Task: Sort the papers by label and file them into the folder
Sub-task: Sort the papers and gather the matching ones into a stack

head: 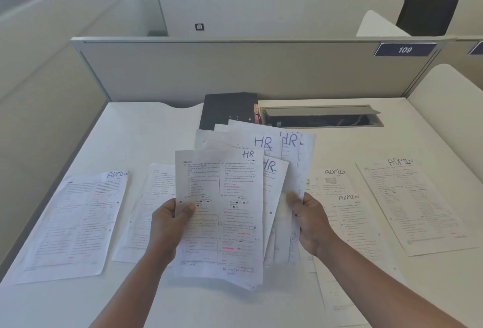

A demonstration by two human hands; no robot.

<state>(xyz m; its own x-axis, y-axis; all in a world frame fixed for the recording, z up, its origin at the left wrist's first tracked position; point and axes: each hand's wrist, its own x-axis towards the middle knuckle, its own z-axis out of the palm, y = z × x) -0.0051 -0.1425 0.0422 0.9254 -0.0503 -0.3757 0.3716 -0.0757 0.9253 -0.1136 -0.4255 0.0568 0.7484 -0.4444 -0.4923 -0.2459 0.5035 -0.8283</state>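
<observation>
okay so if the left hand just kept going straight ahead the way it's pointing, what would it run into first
Likely nothing soon. The left hand grips the front HR sheet and points away toward the partition. Ahead lies bare desk, with the black folder slightly to its right. Depth is hard to judge, so the partition is my best guess.

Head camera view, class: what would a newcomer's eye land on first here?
First, the fan of HR papers held up mid-frame, the left hand gripping the front sheet and the right hand the sheets behind. Next, ADMIN sheets lying flat on the white desk at both sides. The black folder lies beyond, by the partition.
</observation>
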